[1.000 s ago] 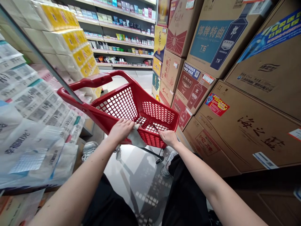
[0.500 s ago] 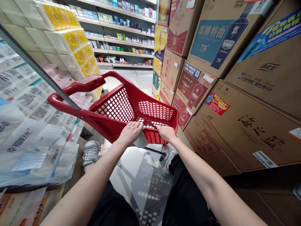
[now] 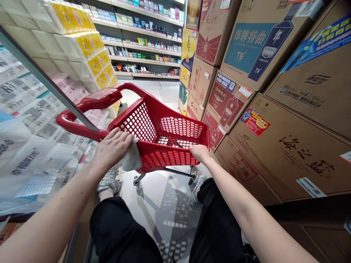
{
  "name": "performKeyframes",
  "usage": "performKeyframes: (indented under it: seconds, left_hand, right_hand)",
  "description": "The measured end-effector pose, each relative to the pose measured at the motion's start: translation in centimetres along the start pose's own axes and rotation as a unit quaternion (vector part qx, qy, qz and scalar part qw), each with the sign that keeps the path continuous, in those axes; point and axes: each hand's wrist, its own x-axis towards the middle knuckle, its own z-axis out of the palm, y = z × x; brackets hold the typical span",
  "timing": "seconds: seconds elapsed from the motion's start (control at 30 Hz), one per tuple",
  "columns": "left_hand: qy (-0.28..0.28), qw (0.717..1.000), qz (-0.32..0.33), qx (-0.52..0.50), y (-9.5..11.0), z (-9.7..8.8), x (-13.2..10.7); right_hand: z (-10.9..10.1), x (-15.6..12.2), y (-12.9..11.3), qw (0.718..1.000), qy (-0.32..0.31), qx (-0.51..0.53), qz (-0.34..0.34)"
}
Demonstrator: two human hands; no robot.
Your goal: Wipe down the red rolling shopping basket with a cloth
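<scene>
A red plastic shopping cart (image 3: 170, 157) stands crosswise before me, its lattice basket tipped toward the right and its handle at the left. My left hand (image 3: 115, 145) is closed over the near rim close to the handle end, pressing a pale grey cloth (image 3: 132, 157) against it; the cloth hangs down outside the basket. Farther right, my right hand (image 3: 200, 152) grips the same rim near the basket's front corner, fingers curled over the edge. A grey metal pole (image 3: 52, 84) slants down to the cart's handle joint.
Stacked cartons (image 3: 296, 146) wall the right side. On the left are piled tissue packs (image 3: 82, 47) and plastic-wrapped paper bundles (image 3: 33, 157). Shelves of small goods (image 3: 145, 47) stand beyond the tiled floor (image 3: 161, 91). My shoes flank the cart's wheels.
My left hand has slid left along the near rim with the cloth, from mid-basket to near the handle. My right hand stays on the rim, and the cart has barely shifted.
</scene>
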Motion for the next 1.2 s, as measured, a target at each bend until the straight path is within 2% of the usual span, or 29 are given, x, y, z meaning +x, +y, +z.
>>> performKeyframes:
  seconds: [0.1,0.17,0.33,0.4,0.47,0.57,0.7,0.77,0.83,0.9,0.93,1.0,1.07,1.13,1.2]
  left_hand:
    - [-0.001,0.996,-0.007,0.083,0.5,-0.1,0.1]
    - [-0.001,0.995,-0.004,0.095,1.2,0.0,0.4]
    - [-0.036,0.997,0.054,0.048,5.0,1.9,2.2]
    - [-0.041,0.997,0.054,0.024,6.9,2.9,2.9]
    - [-0.047,0.997,0.06,0.009,7.9,3.5,3.4]
    - [-0.073,0.994,0.083,0.004,6.8,3.2,3.2]
    - [-0.104,0.991,0.082,0.005,2.6,1.8,2.0]
    - [-0.122,0.989,0.076,-0.019,1.1,1.2,1.8]
    - [-0.154,0.986,0.048,-0.049,0.4,0.7,2.1]
    - [-0.172,0.983,-0.021,-0.068,0.3,-0.2,3.0]
    - [-0.166,0.982,-0.062,-0.068,0.3,-0.8,3.6]
    - [-0.115,0.982,-0.142,-0.05,0.1,-2.5,4.9]
    - [-0.028,0.977,-0.213,-0.014,-0.1,-4.6,6.2]
    - [0.068,0.958,-0.279,0.018,0.1,-6.5,7.1]
    - [0.119,0.956,-0.268,0.027,1.0,-7.5,7.3]
  right_hand:
    - [0.1,0.2,0.0,1.0,-0.005,0.0,0.006]
    - [0.2,0.2,0.0,1.0,-0.004,0.004,0.01]
    - [0.5,0.1,-0.1,1.0,0.008,0.016,0.014]
    - [0.6,0.1,-0.1,1.0,0.01,0.014,0.016]
    - [0.6,0.1,0.1,1.0,0.008,0.01,0.014]
    - [0.4,0.2,0.7,1.0,-0.006,0.006,0.012]
    - [0.3,0.2,1.2,1.0,-0.007,0.005,0.002]
    - [0.2,0.1,1.1,1.0,-0.008,0.008,0.002]
    - [0.1,-0.1,1.0,1.0,-0.008,0.009,0.009]
    - [-0.1,-0.2,0.8,1.0,-0.005,0.009,0.015]
    - [-0.2,-0.3,0.7,1.0,-0.004,0.009,0.017]
    - [-0.4,-0.5,0.7,1.0,-0.006,0.01,0.02]
    - [-0.6,-0.6,0.7,1.0,-0.009,0.009,0.022]
    - [-0.7,-0.8,0.7,1.0,-0.01,0.011,0.023]
    - [-0.7,-0.9,0.7,1.0,-0.01,0.013,0.023]
